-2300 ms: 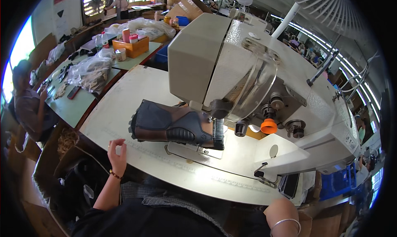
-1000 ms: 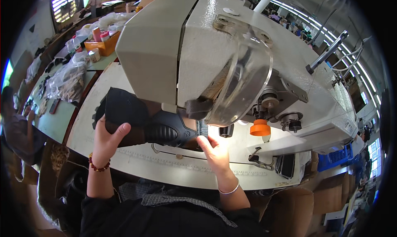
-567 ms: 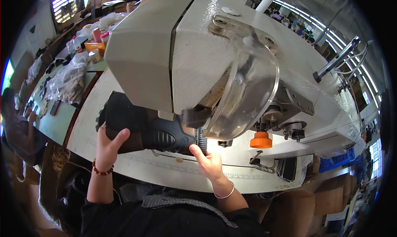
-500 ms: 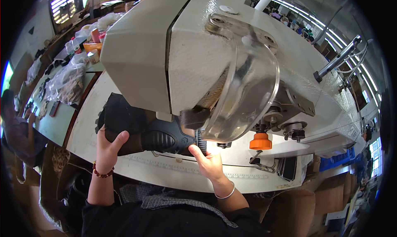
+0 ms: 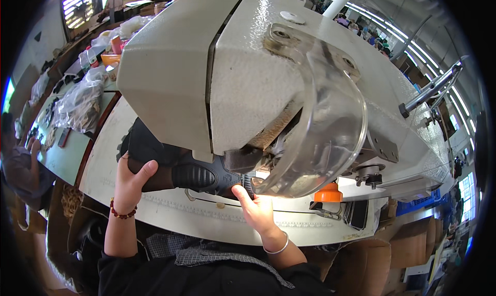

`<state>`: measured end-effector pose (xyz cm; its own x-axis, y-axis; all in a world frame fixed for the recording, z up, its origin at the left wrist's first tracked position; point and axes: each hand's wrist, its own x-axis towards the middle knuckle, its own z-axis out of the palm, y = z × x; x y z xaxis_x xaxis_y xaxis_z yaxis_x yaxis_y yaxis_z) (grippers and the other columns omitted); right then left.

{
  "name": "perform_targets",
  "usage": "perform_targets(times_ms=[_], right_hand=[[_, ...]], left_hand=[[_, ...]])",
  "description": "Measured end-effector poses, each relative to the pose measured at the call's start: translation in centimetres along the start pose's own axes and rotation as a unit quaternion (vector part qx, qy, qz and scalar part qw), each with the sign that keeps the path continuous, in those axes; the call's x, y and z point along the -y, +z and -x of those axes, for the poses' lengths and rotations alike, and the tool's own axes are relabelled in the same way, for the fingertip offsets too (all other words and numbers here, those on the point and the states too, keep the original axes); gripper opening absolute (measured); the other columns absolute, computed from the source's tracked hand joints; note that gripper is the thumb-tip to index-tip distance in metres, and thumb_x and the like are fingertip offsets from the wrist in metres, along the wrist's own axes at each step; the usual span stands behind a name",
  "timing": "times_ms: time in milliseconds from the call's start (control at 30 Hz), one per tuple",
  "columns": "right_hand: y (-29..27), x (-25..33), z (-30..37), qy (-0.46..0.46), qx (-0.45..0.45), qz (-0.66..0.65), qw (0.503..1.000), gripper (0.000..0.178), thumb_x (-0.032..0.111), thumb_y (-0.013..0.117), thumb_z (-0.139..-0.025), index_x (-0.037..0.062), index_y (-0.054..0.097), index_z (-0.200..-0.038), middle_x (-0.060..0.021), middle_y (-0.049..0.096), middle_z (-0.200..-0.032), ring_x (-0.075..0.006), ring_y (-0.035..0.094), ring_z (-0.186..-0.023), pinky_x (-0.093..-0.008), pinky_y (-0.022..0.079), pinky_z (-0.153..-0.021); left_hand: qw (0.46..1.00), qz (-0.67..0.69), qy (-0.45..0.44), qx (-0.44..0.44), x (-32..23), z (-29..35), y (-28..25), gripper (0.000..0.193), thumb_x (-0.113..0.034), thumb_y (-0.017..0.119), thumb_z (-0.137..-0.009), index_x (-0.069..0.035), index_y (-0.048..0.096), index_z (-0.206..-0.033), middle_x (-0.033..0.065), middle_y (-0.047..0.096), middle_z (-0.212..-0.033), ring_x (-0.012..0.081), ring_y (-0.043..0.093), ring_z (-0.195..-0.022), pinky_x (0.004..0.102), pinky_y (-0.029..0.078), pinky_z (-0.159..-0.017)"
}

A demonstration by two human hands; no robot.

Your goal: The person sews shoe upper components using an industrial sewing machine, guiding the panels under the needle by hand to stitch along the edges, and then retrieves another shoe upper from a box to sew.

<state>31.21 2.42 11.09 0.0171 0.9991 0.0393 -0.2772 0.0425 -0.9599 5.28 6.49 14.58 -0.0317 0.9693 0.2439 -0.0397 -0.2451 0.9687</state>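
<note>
A black boot (image 5: 194, 177) with a ridged moulded panel lies on its side under the head of a pale sewing machine (image 5: 165, 73). My left hand (image 5: 133, 182), a beaded bracelet at its wrist, grips the boot at the left, thumb on top and fingers mostly hidden beneath. My right hand (image 5: 257, 210), with a pale bangle, holds the boot's right end, its thumb pressed on the edge. A clear curved guard (image 5: 330, 135) hangs just above and right of that hand. The machine head and guard hide the needle area and part of the boot.
A ruler strip runs along the front of the white worktable (image 5: 305, 234). An orange knob (image 5: 328, 193) sits under the machine arm. Plastic bags (image 5: 80, 104) cover a side table at the left, where another person (image 5: 23, 167) sits. Cardboard (image 5: 361, 265) stands at the lower right.
The view has shifted, so the machine head and guard look larger and the orange knob is partly covered. Both hands keep their hold on the boot, with little visible shift.
</note>
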Motion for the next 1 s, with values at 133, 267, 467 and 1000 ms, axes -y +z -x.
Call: perform_targets(times_ms=[133,267,467,1000], right_hand=[[-0.6,-1.3,-0.3,0.000,0.001,0.104,0.995,0.021,0.017,0.062,-0.091,-0.0022,0.067,-0.099,0.0027,0.062,-0.088,-0.0034,0.051,-0.079,-0.0193,0.043,-0.073],[-0.5,-1.7,-0.4,-0.044,0.034,0.059,0.997,0.026,0.014,0.060,-0.091,-0.0026,0.062,-0.111,-0.0005,0.063,-0.099,-0.0054,0.053,-0.090,-0.0211,0.043,-0.083],[-0.8,-2.4,-1.0,-0.039,0.032,0.029,0.998,0.025,0.013,0.059,-0.092,-0.0014,0.060,-0.112,-0.0016,0.063,-0.100,-0.0074,0.055,-0.090,-0.0222,0.044,-0.083],[-2.0,-3.0,-1.1,-0.004,0.062,0.064,0.996,0.030,0.014,0.061,-0.091,-0.0004,0.056,-0.117,-0.0023,0.061,-0.109,-0.0084,0.054,-0.097,-0.0227,0.041,-0.088]], left_hand=[[0.999,0.017,-0.033,-0.009,0.6,-0.8,-0.5,0.052,-0.017,0.072,-0.081,0.007,0.047,-0.120,0.0111,0.061,-0.109,0.0162,0.060,-0.094,0.0275,0.049,-0.084],[0.997,0.052,-0.053,0.016,0.1,-1.5,-0.5,0.059,-0.019,0.073,-0.080,0.010,0.043,-0.122,0.0128,0.060,-0.108,0.0166,0.059,-0.095,0.0277,0.049,-0.083],[0.995,0.008,-0.095,-0.019,1.0,-2.8,-0.9,0.062,-0.018,0.072,-0.081,0.011,0.039,-0.124,0.0130,0.059,-0.109,0.0178,0.060,-0.095,0.0281,0.050,-0.082],[0.991,0.075,-0.108,0.006,1.5,-5.0,-0.7,0.061,-0.014,0.072,-0.079,0.013,0.038,-0.121,0.0178,0.056,-0.107,0.0212,0.061,-0.092,0.0313,0.053,-0.078]])
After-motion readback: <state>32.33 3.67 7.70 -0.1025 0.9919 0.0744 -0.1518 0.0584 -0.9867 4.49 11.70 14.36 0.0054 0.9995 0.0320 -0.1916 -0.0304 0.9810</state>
